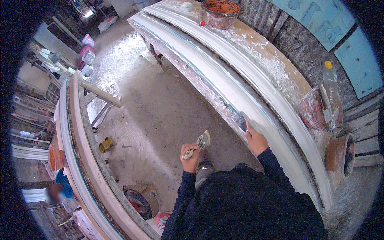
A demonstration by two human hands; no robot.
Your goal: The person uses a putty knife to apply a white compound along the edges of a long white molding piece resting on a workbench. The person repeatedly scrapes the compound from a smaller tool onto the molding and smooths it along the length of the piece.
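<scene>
My left hand (189, 157) is closed round the handle of a putty knife (203, 140); its blade is crusted with pale plaster and points away from me, above the floor. My right hand (256, 141) grips a dark, flat scraper (240, 121), held against the near edge of a long white plaster moulding (208, 66). Fingers partly cover the scraper, so its full shape is hidden. The moulding lies lengthwise on a long bench, with a second ribbed white strip (256, 78) beside it on the far side.
White scraps litter the bench top (276, 50). An orange bucket (222, 15) stands at its far end. At right are a clear bottle with a yellow cap (329, 76) and a clay-coloured pot (340, 155). Another long bench (90, 150) runs along the left, near a person in teal (66, 185). A yellow toy truck (106, 145) sits on the floor.
</scene>
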